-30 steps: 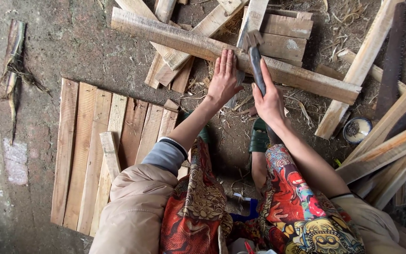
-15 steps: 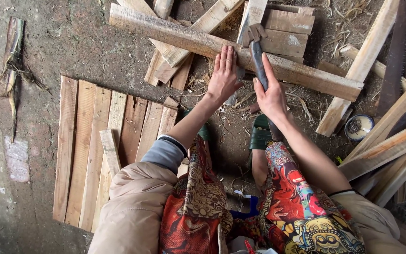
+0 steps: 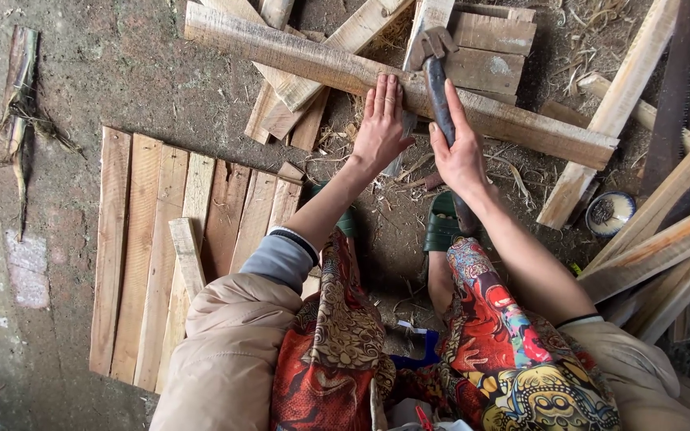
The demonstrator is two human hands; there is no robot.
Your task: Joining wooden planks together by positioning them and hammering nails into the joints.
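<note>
A long rough wooden plank point(image 3: 521, 128) lies slanted across a pile of boards in front of me. My left hand point(image 3: 381, 128) rests flat on it, fingers together and stretched out. My right hand point(image 3: 461, 152) grips the dark handle of a claw hammer point(image 3: 434, 60), whose metal head sits over the plank and a board behind it. Both forearms reach forward from beige sleeves over patterned red trousers.
A panel of joined planks point(image 3: 169, 231) lies on the dirt floor to the left, a short loose slat on top. More boards lean at the right point(image 3: 664, 239). A small round tin point(image 3: 608, 211) sits near them. Green sandals point(image 3: 441, 223) are under my arms.
The hammer head has gone slightly farther up over the boards and my right hand with it. My left hand has stayed flat on the plank.
</note>
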